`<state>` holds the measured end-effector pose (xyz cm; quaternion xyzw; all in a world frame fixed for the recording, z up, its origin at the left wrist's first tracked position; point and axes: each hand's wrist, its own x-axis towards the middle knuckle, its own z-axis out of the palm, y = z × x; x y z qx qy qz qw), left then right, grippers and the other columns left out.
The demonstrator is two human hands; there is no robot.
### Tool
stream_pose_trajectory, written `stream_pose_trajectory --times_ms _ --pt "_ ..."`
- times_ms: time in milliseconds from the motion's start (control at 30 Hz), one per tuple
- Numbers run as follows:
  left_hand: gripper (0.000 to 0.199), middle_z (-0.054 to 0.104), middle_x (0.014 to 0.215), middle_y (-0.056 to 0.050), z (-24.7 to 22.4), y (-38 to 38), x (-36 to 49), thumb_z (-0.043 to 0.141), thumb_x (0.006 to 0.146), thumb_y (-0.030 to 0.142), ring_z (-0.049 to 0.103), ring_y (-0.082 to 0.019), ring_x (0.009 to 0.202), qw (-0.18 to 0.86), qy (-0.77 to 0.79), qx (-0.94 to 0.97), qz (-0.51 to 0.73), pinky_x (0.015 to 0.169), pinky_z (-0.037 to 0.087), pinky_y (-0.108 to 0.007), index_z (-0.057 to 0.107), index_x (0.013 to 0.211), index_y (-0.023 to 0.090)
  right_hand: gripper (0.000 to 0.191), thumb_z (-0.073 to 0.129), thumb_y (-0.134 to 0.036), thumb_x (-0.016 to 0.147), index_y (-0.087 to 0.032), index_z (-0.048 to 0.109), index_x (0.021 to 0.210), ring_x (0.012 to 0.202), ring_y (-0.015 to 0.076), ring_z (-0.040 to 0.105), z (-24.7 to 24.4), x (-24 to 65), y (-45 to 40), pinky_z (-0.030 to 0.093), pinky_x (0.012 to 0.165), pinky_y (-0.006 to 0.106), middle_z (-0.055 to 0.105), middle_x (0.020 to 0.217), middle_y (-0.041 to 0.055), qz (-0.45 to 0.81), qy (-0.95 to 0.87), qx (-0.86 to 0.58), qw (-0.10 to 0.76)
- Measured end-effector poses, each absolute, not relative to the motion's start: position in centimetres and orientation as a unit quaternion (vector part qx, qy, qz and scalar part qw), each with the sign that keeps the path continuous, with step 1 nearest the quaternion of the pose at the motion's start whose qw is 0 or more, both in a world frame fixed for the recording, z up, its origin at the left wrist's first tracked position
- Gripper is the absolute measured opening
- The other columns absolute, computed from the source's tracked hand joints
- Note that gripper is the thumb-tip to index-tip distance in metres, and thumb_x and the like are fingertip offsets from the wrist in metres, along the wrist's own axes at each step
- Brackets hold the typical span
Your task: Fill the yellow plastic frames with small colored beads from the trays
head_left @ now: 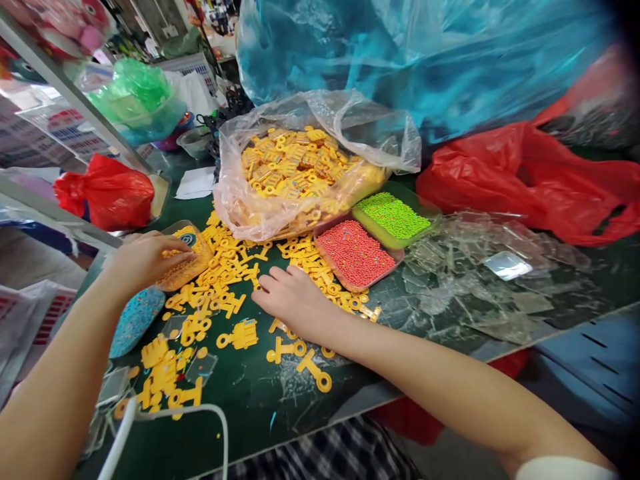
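My left hand [150,258] is over the near-left side of a clear tub of small yellow beads [193,263], its fingers bent together above the beads; what they hold, if anything, is hidden. A round dark piece [188,239] lies on those beads. My right hand [290,297] rests low over loose yellow plastic pieces [225,260], fingers curled down, their tips partly hidden. On the green table between my hands lies a yellow piece with a ring end [241,335]. Tubs of red beads [353,253] and green beads [393,215] stand beyond my right hand.
An open clear bag of yellow pieces [295,167] stands at the back. Clear plastic squares [475,267] and a red bag [525,173] lie right. Blue beads [137,320] sit left, a red bundle [117,193] behind. A white curved bar [223,427] is in front.
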<state>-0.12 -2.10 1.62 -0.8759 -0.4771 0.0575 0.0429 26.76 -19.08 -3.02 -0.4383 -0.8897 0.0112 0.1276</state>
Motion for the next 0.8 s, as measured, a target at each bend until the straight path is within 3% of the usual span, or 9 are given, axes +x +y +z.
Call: stream_pose_trajectory --times_ms 167,267,400,467,600,700,800 --pt "0.057 0.074 0.101 -0.009 1.6 -5.5 -0.6 0.034 0.093 0.061 0.062 -0.028 0.092 0.082 -0.461 -0.879 -0.088 0.082 0.044 -0.040 0.076 0.089 0.023 0.025 0.049 -0.002 0.091 -0.015 0.060 0.109 0.094 0.0213 0.054 -2.5 26.6 -19.3 0.027 0.066 0.033 0.065 0.100 0.0079 0.010 -0.882 -0.448 0.145" --pt "0.038 0.074 0.097 -0.005 1.4 -9.8 0.5 0.047 0.093 0.053 0.064 -0.026 0.088 0.038 -0.423 -0.882 -0.204 0.081 0.046 -0.041 0.076 0.087 0.029 0.028 0.048 -0.004 0.092 -0.014 0.056 0.117 0.095 0.0201 0.055 -1.1 27.2 -19.6 0.031 0.069 0.033 0.066 0.106 0.0080 0.021 -0.868 -0.464 0.175" --pt "0.018 0.074 0.097 0.000 -0.3 -14.8 2.0 0.058 0.092 0.040 0.063 -0.026 0.087 -0.019 -0.376 -0.884 -0.277 0.079 0.046 -0.044 0.076 0.090 0.038 0.016 0.050 -0.014 0.093 -0.017 0.061 0.105 0.096 0.0185 0.059 1.6 30.1 -20.0 0.036 0.074 0.030 0.068 0.106 0.0060 0.112 -0.831 -0.524 0.151" --pt "0.018 0.073 0.098 0.000 -1.4 -15.9 2.3 0.058 0.093 0.036 0.062 -0.026 0.090 -0.035 -0.373 -0.878 -0.298 0.081 0.046 -0.045 0.076 0.091 0.038 0.011 0.052 -0.018 0.093 -0.019 0.062 0.098 0.089 0.0172 0.061 2.7 32.2 -20.1 0.036 0.070 0.028 0.069 0.098 0.0028 0.152 -0.792 -0.582 0.099" --pt "0.022 0.071 0.103 -0.003 -3.0 -16.2 2.3 0.057 0.094 0.040 0.057 -0.027 0.096 -0.050 -0.358 -0.883 -0.300 0.086 0.047 -0.045 0.078 0.090 0.034 0.014 0.055 -0.029 0.091 -0.019 0.062 0.084 0.078 0.0196 0.060 3.4 35.2 -19.3 0.033 0.061 0.029 0.069 0.087 0.0052 0.126 -0.678 -0.721 -0.062" --pt "0.027 0.071 0.105 -0.003 -3.6 -15.9 2.0 0.054 0.096 0.043 0.055 -0.026 0.099 -0.065 -0.351 -0.891 -0.281 0.088 0.047 -0.044 0.078 0.090 0.032 0.019 0.059 -0.030 0.085 -0.020 0.060 0.069 0.071 0.0186 0.058 2.8 36.0 -18.4 0.030 0.056 0.029 0.066 0.077 0.0035 0.152 -0.645 -0.734 -0.150" --pt "0.028 0.072 0.106 -0.003 -4.0 -15.9 1.8 0.054 0.097 0.043 0.055 -0.025 0.100 -0.079 -0.354 -0.896 -0.255 0.090 0.046 -0.043 0.078 0.090 0.030 0.026 0.061 -0.027 0.078 -0.021 0.052 0.055 0.059 0.0159 0.051 1.8 36.2 -17.9 0.026 0.052 0.030 0.058 0.061 0.0007 0.177 -0.642 -0.723 -0.184"
